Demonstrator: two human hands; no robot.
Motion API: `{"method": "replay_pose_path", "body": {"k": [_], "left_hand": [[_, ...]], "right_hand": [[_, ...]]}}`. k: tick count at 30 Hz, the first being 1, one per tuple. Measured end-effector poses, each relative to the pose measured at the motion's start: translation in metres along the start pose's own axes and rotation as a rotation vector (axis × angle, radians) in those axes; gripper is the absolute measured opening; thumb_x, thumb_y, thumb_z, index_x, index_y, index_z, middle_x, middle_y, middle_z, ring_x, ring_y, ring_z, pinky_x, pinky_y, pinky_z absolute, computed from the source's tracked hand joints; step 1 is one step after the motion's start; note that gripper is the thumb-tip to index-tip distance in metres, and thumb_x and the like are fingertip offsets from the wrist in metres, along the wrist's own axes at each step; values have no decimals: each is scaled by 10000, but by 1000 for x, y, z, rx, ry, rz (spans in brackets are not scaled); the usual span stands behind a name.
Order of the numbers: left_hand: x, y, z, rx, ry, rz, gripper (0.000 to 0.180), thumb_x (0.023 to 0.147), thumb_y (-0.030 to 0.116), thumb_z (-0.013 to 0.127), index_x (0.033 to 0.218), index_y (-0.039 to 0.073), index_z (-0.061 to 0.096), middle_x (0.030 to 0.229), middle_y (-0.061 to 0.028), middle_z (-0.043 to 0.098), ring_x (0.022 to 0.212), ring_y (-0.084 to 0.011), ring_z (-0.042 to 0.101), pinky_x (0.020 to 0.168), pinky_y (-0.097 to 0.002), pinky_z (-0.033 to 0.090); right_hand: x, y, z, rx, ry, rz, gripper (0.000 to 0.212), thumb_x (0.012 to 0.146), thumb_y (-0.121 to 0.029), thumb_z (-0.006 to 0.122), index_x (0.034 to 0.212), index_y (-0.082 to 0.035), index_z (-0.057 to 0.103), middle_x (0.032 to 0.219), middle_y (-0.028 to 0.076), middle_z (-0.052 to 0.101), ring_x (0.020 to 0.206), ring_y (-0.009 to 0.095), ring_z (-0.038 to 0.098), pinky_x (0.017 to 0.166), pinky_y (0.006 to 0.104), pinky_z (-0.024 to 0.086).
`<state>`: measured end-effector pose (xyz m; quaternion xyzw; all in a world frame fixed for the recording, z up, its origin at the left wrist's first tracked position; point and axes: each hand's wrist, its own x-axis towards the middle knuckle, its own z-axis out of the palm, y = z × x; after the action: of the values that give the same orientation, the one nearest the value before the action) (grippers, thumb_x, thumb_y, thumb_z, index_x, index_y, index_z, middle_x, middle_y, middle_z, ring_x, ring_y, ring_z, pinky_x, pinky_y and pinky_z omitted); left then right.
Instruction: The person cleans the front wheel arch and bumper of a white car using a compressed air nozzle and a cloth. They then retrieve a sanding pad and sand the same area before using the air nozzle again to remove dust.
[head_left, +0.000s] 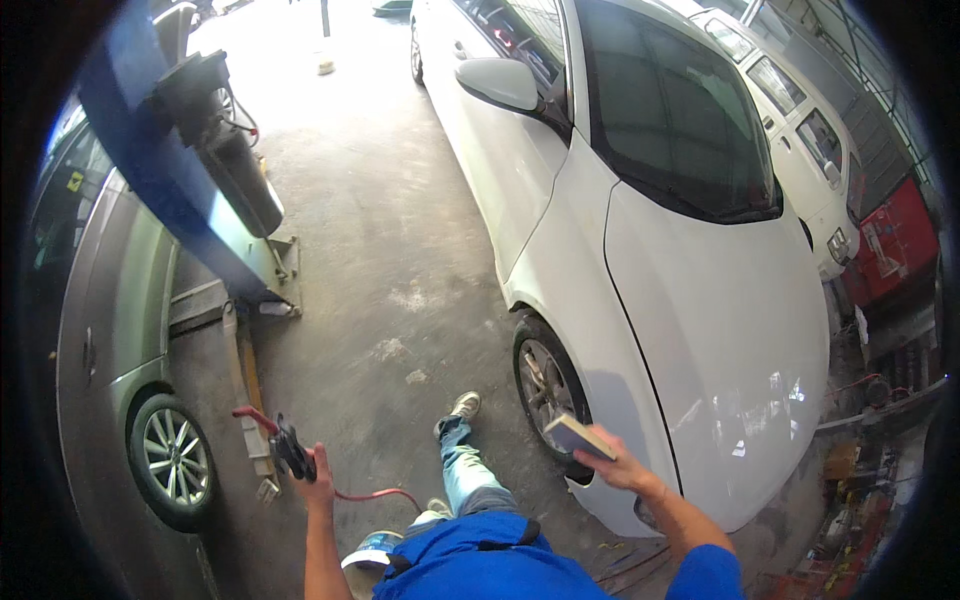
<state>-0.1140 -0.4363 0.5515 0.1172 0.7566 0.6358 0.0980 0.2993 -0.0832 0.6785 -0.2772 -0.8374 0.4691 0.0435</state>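
My left hand is closed around a black hand tool with a curved red piece at its far end; its exact kind is unclear. A thin red hose trails from near that hand toward my legs. On the right, my right hand grips a flat rectangular block, pale on its edge and greyish on its face. The block is held in front of the front wheel of a white car, near its fender; whether it touches the car is not clear.
A grey car stands on the left, beside a blue lift post with a lift arm low on the floor. Behind the white car is a white van and a red cabinet. A bucket sits by my legs.
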Motion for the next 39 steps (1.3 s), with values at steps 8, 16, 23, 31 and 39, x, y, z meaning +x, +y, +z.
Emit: {"method": "replay_pose_path", "body": {"k": [8, 16, 23, 31, 39], "left_hand": [[67, -1, 97, 231, -21, -237, 314, 962, 223, 736, 761, 86, 538, 610, 60, 483, 544, -55, 444, 514, -253, 339], [127, -54, 158, 389, -264, -369, 236, 948, 134, 736, 841, 78, 533, 705, 49, 486, 625, -55, 457, 582, -238, 373], [171, -111, 177, 492, -353, -288, 253, 939, 148, 747, 845, 69, 525, 753, 19, 500, 675, -84, 463, 631, -263, 396], [211, -79, 203, 523, -450, -459, 319, 939, 300, 766, 803, 68, 594, 735, 8, 516, 669, -134, 467, 612, -311, 423], [215, -78, 214, 436, -438, -470, 315, 926, 245, 783, 804, 94, 535, 754, 52, 431, 689, -85, 390, 608, -271, 360]], "right_hand": [[306, 33, -153, -1057, 300, -312, 462, 923, -116, 548, 1368, 6, 564, 1409, 168, 589, 1327, 304, 535, 1123, 421, 423], [444, 115, -226, -1505, 209, -367, 472, 903, -84, 528, 1361, 11, 590, 1498, 141, 530, 1420, 267, 463, 1192, 442, 337], [459, 112, -237, -1473, 2, -226, 578, 847, -43, 524, 1423, 6, 528, 1554, 135, 467, 1461, 261, 407, 1205, 444, 299], [521, 89, -282, -1635, 100, -164, 545, 871, -66, 485, 1404, 30, 545, 1526, 139, 498, 1457, 254, 409, 1228, 457, 253], [529, 80, -298, -1616, -11, -151, 546, 878, -63, 477, 1412, 37, 533, 1526, 132, 499, 1453, 262, 416, 1228, 462, 261]]}}
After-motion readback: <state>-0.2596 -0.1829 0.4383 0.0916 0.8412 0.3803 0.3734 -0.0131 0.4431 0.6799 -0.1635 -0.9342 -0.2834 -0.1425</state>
